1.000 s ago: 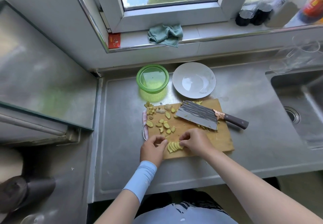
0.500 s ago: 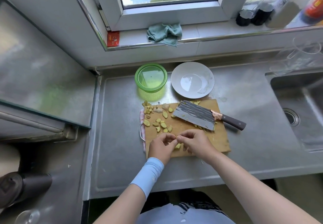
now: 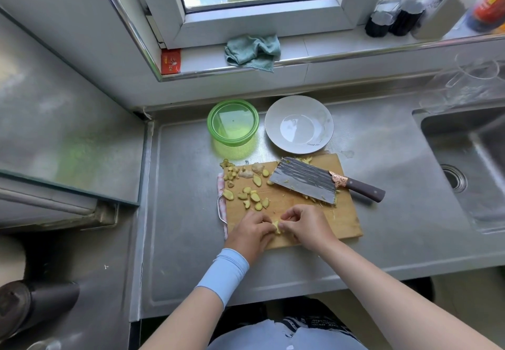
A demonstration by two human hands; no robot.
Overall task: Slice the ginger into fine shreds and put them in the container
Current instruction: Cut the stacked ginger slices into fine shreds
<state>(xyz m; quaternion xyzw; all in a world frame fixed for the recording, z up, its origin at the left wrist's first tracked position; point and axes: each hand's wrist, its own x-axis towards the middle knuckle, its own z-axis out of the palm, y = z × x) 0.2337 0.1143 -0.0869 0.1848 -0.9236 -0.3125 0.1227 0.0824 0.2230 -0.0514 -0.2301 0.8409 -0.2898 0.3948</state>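
I am working over a steel counter [image 3: 191, 240], and the wooden cutting board [image 3: 347, 221] lies in the middle of it. The cleaver [image 3: 306, 183] rests flat on the board's far right part, nobody holding it. The green container [image 3: 232, 142] stands beyond the board's far left corner, just beside a white plate [image 3: 322, 114], and I see no ginger in it yet.

My left hand [image 3: 250, 233] and right hand [image 3: 306, 225] meet at the near edge of the board. Both have curled fingertips pinching a small ginger stack [image 3: 276, 226] between them. Loose ginger slices [image 3: 252, 198] lie scattered over the board's left part.

As I judge it, I am squaring up slices before shredding them. To do it well, I would overlap the slices evenly, like shingles, and press them flat so that nothing slides under the blade. Then the left hand should hold them with fingertips tucked back while the right fetches the cleaver.
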